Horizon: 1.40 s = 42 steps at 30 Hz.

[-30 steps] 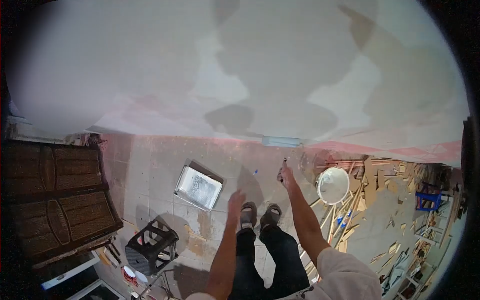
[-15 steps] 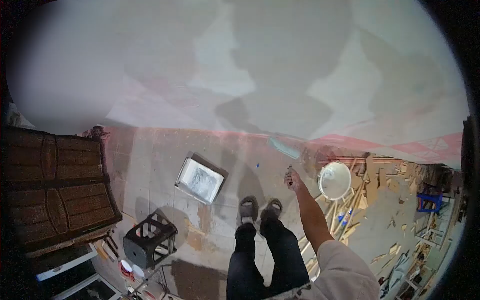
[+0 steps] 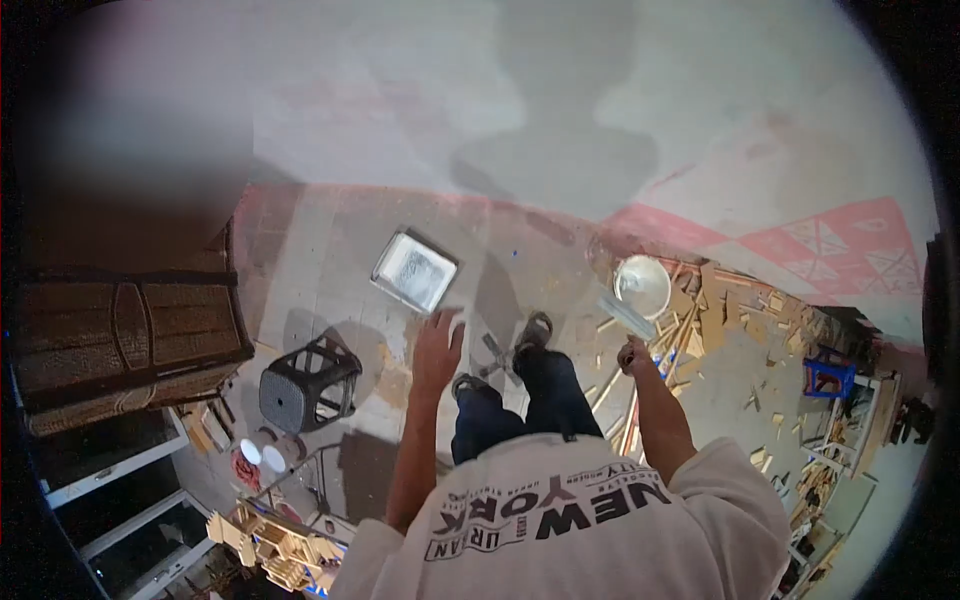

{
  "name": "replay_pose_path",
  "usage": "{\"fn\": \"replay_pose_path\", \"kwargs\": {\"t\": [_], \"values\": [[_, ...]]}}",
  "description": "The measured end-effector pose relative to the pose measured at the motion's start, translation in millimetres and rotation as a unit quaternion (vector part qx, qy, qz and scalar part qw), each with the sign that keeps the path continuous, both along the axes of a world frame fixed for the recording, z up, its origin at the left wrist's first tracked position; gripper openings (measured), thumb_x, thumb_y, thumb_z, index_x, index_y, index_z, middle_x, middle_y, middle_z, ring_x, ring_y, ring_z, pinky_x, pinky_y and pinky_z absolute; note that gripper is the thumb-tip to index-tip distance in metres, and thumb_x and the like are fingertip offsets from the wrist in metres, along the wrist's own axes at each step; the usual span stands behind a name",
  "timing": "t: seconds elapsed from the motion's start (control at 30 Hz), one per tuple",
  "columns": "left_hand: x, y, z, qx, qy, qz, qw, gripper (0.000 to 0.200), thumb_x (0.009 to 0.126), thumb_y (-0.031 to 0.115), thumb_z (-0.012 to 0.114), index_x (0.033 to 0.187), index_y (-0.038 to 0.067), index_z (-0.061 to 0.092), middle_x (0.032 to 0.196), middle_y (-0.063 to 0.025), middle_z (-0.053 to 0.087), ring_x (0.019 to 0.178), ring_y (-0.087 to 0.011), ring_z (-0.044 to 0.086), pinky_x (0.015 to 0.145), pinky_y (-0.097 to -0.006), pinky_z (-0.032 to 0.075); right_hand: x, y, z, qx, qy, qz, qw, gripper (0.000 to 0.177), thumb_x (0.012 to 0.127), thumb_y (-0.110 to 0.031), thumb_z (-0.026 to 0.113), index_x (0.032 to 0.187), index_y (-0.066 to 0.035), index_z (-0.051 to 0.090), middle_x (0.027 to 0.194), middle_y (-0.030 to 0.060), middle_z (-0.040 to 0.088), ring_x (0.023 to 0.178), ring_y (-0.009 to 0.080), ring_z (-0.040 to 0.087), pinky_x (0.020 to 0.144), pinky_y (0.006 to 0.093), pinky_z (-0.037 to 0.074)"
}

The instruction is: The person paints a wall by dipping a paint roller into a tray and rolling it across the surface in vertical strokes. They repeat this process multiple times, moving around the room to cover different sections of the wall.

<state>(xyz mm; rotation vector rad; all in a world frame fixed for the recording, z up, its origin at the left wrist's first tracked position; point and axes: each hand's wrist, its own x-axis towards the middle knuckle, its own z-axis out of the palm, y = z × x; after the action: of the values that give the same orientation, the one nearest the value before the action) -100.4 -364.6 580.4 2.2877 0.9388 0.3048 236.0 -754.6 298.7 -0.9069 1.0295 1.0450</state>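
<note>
My right hand (image 3: 632, 354) is closed around the handle of a paint roller (image 3: 627, 315), whose long pale head points up and left beside the white bucket (image 3: 642, 286). My left hand (image 3: 437, 345) hangs open with fingers extended, holding nothing. It appears just below a white paint tray (image 3: 416, 271) on the floor, and I see no contact between them. Whitish paint covers part of the tray's inside. What the bucket holds is hard to make out.
A painted wall (image 3: 380, 130) with pink patches stands ahead. A dark plastic stool (image 3: 310, 385) and brown wooden furniture (image 3: 130, 340) are at left. Wood scraps (image 3: 740, 320) litter the floor at right, near a blue stool (image 3: 829, 377). My feet stand between tray and bucket.
The paint roller and my right hand have moved right, away from the wall base toward the bucket. My left hand has come into view. My body and view have shifted, with one foot stepping.
</note>
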Motion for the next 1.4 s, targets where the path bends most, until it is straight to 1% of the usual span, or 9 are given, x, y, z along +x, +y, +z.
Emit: {"fn": "replay_pose_path", "kwargs": {"t": [0.57,0.67,0.87,1.0,1.07,1.17,1.23,1.33,1.4], "values": [[-285.5,-76.9,30.9,0.070,0.062,-0.099,0.991,0.036,0.095,0.025,0.065,0.128,0.012,0.058,0.135,-0.0119,0.056,0.123,-0.0349,0.054,0.104,-0.0493,0.044,-294.9,-241.2,183.4,-0.164,0.002,-0.135,0.977,0.045,0.092,-0.035,0.068,0.064,-0.018,0.038,0.050,-0.0031,0.043,0.041,0.0117,0.044,0.042,0.0262,0.045],[-306.2,-82.3,35.0,0.100,0.040,-0.144,0.984,0.044,0.094,0.026,0.066,0.135,0.015,0.055,0.144,-0.0150,0.048,0.129,-0.0358,0.050,0.110,-0.0502,0.040,-315.1,-296.9,141.5,-0.182,0.052,-0.161,0.969,0.061,0.094,-0.066,0.046,0.053,-0.024,0.031,0.045,-0.0044,0.038,0.037,0.0141,0.038,0.035,0.0284,0.030],[-299.4,-83.6,64.5,0.131,-0.037,-0.190,0.972,0.045,0.098,0.033,0.058,0.139,0.014,0.057,0.152,-0.0160,0.042,0.135,-0.0357,0.045,0.116,-0.0495,0.034,-367.8,-359.9,116.8,-0.213,-0.111,-0.062,0.969,0.053,0.093,-0.050,0.063,0.057,-0.022,0.036,0.046,-0.0046,0.037,0.040,0.0106,0.042,0.039,0.0258,0.038],[-320.6,-65.0,7.1,-0.093,-0.030,-0.075,0.992,0.043,0.103,0.035,0.047,0.127,0.004,0.065,0.127,-0.0184,0.065,0.126,-0.0368,0.053,0.113,-0.0459,0.036,-368.2,-404.7,110.2,-0.018,-0.164,-0.011,0.986,0.069,0.099,-0.021,0.059,0.149,0.002,0.018,0.090,0.0057,0.054,0.075,0.0139,0.050,0.070,0.0252,0.049],[-351.7,-55.7,-64.4,-0.259,-0.117,0.024,0.959,0.039,0.103,0.029,0.044,0.121,0.004,0.068,0.108,-0.0189,0.071,0.105,-0.0363,0.065,0.100,-0.0442,0.047,-369.8,-369.5,143.2,-0.068,-0.174,0.011,0.982,0.035,0.094,-0.026,0.065,0.103,-0.003,0.040,0.084,0.0049,0.055,0.072,0.0138,0.053,0.067,0.0243,0.049],[-464.0,-95.1,-254.9,-0.042,-0.174,0.123,0.976,0.041,0.105,0.025,0.038,0.109,0.000,0.070,0.101,-0.0187,0.073,0.095,-0.0357,0.066,0.089,-0.0437,0.051,-363.2,-305.9,173.0,-0.156,-0.069,-0.112,0.979,0.040,0.092,-0.038,0.066,0.070,-0.013,0.044,0.064,-0.0002,0.046,0.055,0.0135,0.048,0.052,0.0249,0.045],[-530.9,-173.3,-352.0,-0.456,-0.062,0.620,0.636,0.029,0.099,0.022,0.053,0.109,0.000,0.070,0.104,-0.0138,0.071,0.095,-0.0301,0.067,0.083,-0.0434,0.054,-355.0,-278.9,181.5,-0.221,0.039,-0.241,0.944,0.049,0.092,-0.046,0.064,0.061,-0.020,0.038,0.046,-0.0049,0.038,0.040,0.0133,0.041,0.039,0.0258,0.041],[-578.9,-230.4,-291.1,-0.603,-0.028,0.619,0.502,0.033,0.099,0.024,0.056,0.123,0.002,0.063,0.108,-0.0153,0.070,0.100,-0.0274,0.070,0.085,-0.0430,0.059,-340.5,-267.1,184.9,-0.182,0.047,-0.196,0.962,0.048,0.091,-0.047,0.067,0.063,-0.019,0.040,0.047,-0.0038,0.039,0.039,0.0133,0.041,0.038,0.0277,0.041],[-611.5,-265.7,-298.2,-0.497,-0.087,0.491,0.710,0.035,0.101,0.027,0.054,0.125,0.003,0.061,0.113,-0.0159,0.070,0.102,-0.0289,0.070,0.085,-0.0472,0.059,-332.9,-251.0,180.2,-0.210,0.033,-0.187,0.959,0.049,0.090,-0.049,0.067,0.062,-0.020,0.039,0.047,-0.0037,0.040,0.039,0.0129,0.040,0.038,0.0277,0.040]]}}
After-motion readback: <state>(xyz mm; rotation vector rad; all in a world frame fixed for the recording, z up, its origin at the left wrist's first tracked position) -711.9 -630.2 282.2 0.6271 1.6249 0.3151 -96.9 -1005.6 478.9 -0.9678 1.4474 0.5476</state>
